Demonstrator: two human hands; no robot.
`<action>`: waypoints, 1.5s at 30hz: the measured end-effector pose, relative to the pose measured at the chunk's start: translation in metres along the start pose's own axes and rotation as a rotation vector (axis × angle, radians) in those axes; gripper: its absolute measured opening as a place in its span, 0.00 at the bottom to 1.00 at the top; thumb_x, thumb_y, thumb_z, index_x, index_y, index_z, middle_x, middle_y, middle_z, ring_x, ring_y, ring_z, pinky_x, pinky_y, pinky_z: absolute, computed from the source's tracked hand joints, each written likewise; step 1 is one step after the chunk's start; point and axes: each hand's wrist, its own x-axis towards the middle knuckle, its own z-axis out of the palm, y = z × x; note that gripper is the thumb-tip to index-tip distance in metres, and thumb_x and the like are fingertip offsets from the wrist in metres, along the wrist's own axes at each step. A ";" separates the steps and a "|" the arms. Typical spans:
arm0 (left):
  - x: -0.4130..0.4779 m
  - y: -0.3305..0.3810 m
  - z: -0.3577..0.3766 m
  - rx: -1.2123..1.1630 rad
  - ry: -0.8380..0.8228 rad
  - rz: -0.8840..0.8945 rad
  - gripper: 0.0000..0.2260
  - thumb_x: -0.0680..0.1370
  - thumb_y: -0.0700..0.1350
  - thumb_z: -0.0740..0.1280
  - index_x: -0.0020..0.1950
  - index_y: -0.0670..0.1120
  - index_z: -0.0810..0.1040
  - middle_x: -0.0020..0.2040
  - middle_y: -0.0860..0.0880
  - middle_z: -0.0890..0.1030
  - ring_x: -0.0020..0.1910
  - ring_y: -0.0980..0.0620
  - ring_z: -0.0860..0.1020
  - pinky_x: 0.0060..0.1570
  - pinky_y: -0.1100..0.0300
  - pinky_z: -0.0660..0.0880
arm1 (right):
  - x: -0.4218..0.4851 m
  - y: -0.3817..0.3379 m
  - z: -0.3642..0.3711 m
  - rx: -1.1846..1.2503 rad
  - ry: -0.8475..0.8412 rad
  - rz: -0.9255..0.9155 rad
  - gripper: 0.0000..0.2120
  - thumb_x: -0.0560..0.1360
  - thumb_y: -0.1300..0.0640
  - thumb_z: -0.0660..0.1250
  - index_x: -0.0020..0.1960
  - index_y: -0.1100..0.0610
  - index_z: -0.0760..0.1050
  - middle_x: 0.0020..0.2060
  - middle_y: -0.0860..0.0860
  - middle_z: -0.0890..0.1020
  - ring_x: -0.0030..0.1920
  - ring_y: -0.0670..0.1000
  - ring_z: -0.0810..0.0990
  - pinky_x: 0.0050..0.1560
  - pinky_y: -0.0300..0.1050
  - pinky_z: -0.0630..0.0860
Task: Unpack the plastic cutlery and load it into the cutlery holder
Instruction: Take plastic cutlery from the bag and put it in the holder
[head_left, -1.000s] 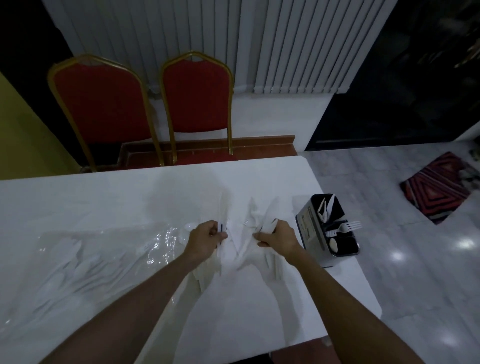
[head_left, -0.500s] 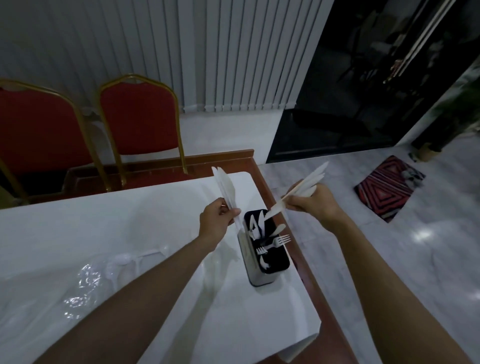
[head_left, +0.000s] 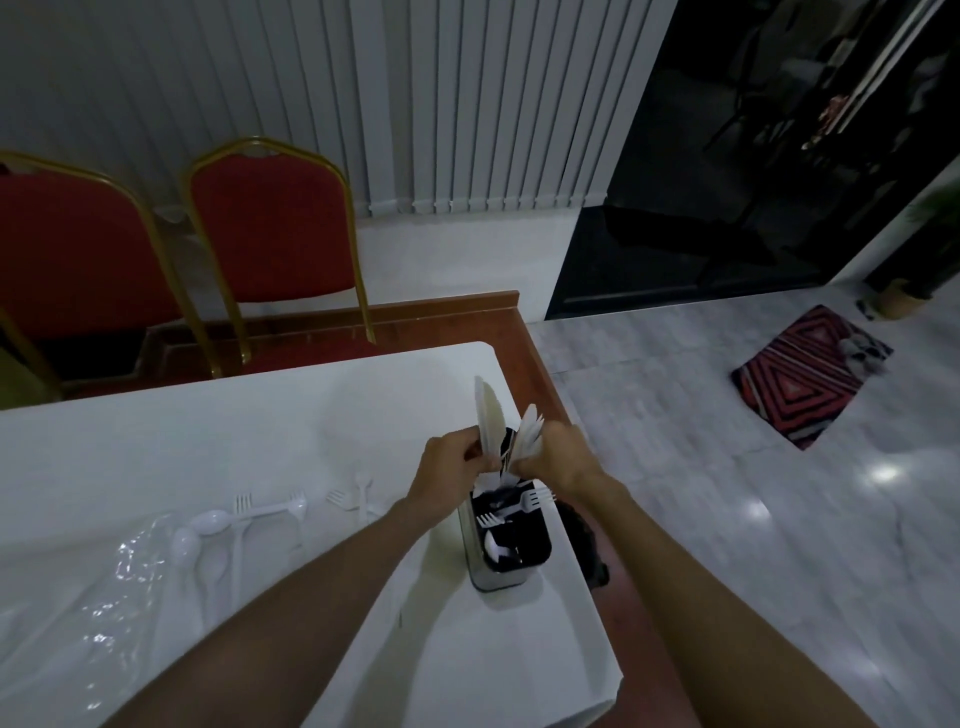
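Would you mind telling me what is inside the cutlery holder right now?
The cutlery holder holds white forks and a spoon. Both hands cover its far end, so whatever is in there is hidden.

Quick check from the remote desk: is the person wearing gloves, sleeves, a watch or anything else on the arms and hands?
No. The left hand and right hand are bare, without gloves. Both forearms are uncovered as far as the frame shows, with no sleeve edge in sight. No watch, bracelet or ring is visible, though the light is dim.

A white rectangular table (head_left: 218, 447) carries loose white plastic forks and spoons (head_left: 244, 514), crinkled clear plastic wrapping (head_left: 104, 597) and a black-topped metal cutlery holder (head_left: 506, 551).
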 end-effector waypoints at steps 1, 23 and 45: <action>0.002 0.001 -0.003 0.047 -0.036 0.010 0.09 0.72 0.43 0.73 0.51 0.43 0.83 0.45 0.46 0.85 0.41 0.50 0.81 0.38 0.68 0.75 | 0.000 -0.001 0.001 -0.024 -0.011 -0.016 0.13 0.65 0.56 0.75 0.44 0.62 0.77 0.40 0.55 0.80 0.41 0.53 0.81 0.36 0.41 0.75; -0.003 -0.008 -0.033 0.213 -0.099 0.273 0.13 0.75 0.32 0.62 0.55 0.41 0.81 0.50 0.44 0.84 0.49 0.49 0.82 0.54 0.61 0.77 | -0.019 -0.013 -0.004 -0.037 0.225 -0.276 0.16 0.73 0.71 0.60 0.54 0.58 0.80 0.49 0.53 0.83 0.48 0.51 0.79 0.45 0.34 0.71; -0.147 -0.227 -0.131 0.235 0.378 -0.543 0.08 0.72 0.41 0.71 0.49 0.40 0.78 0.46 0.41 0.78 0.46 0.42 0.77 0.46 0.55 0.70 | -0.067 -0.059 0.233 -0.020 -0.005 0.276 0.18 0.78 0.55 0.64 0.63 0.63 0.65 0.58 0.59 0.74 0.57 0.58 0.76 0.55 0.51 0.76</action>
